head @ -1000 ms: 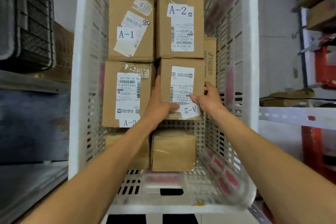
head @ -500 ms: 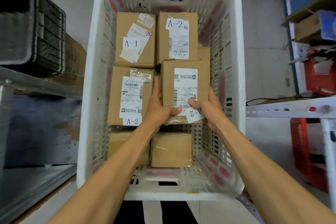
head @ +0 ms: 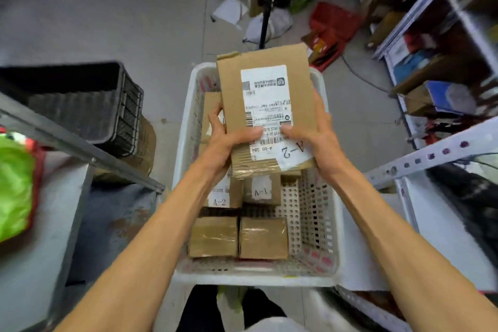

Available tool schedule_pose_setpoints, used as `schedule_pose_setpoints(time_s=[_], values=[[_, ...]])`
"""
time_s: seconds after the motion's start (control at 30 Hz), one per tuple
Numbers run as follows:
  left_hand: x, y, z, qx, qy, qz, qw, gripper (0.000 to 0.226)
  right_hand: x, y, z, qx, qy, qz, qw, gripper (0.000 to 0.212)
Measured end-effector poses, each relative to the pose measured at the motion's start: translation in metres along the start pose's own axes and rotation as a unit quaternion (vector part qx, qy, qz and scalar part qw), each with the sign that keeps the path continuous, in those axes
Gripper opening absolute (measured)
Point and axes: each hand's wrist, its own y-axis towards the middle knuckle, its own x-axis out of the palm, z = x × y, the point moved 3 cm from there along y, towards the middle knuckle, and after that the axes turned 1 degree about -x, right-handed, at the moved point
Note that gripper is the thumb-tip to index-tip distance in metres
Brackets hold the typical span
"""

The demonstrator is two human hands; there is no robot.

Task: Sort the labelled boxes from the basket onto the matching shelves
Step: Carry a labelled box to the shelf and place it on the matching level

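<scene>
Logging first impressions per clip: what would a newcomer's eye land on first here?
The box labelled A-2, at centre, gripped at its near end by the left hand and right hand. Directly below it stands the white basket, with more taped boxes inside. At the far left edge a bright green bag stands out.

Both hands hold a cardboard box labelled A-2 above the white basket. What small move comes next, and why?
Probably carry the brown cardboard box away from the white plastic basket toward the A-2 shelf. The left hand and right hand grip its near end, it is clear of the other boxes, and its label reads A-2. Shelf marks are illegible.
</scene>
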Motion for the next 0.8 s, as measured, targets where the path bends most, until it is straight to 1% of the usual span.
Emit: schedule_pose_setpoints(time_s=[0.03,0.1,0.17,0.27,0.33,0.4,0.43,0.5,0.63,0.7,0.8], values=[[0.004,-0.004,0.007,0.002,-0.006,-0.012,1.0,0.094,0.003,0.0,-0.008,-0.008,0.012,-0.017,1.0,0.097],[0.008,-0.01,0.017,0.012,-0.02,-0.035,0.999,0.093,0.008,-0.005,-0.022,-0.028,0.021,-0.043,0.998,0.093],[0.006,-0.02,0.027,0.024,-0.022,-0.024,0.999,0.098,0.01,-0.011,-0.03,-0.055,0.006,-0.051,0.997,0.093],[0.002,-0.041,0.045,0.047,-0.004,-0.006,0.999,0.104,0.013,-0.023,-0.038,-0.067,0.015,-0.074,0.995,0.098],[0.008,-0.055,0.062,0.057,-0.001,-0.027,0.998,0.093,0.017,-0.031,-0.05,-0.078,0.017,-0.081,0.993,0.097],[0.015,-0.066,0.077,0.072,0.009,-0.036,0.997,0.08,0.019,-0.042,-0.065,-0.095,0.028,-0.084,0.992,0.102],[0.018,-0.073,0.083,0.081,0.021,-0.036,0.996,0.076,0.02,-0.049,-0.074,-0.104,0.033,-0.088,0.99,0.104],[0.025,-0.085,0.095,0.111,0.054,-0.042,0.991,0.078,0.018,-0.062,-0.088,-0.125,0.033,-0.09,0.987,0.104],[0.037,-0.111,0.124,0.185,0.127,-0.073,0.972,0.101,0.012,-0.088,-0.112,-0.146,0.036,-0.04,0.988,0.107],[0.044,-0.124,0.135,0.209,0.151,-0.098,0.961,0.102,0.012,-0.105,-0.118,-0.15,0.047,-0.013,0.988,0.109],[0.054,-0.146,0.138,0.219,0.166,-0.15,0.95,0.099,0.012,-0.138,-0.118,-0.144,0.062,0.039,0.987,0.113]])
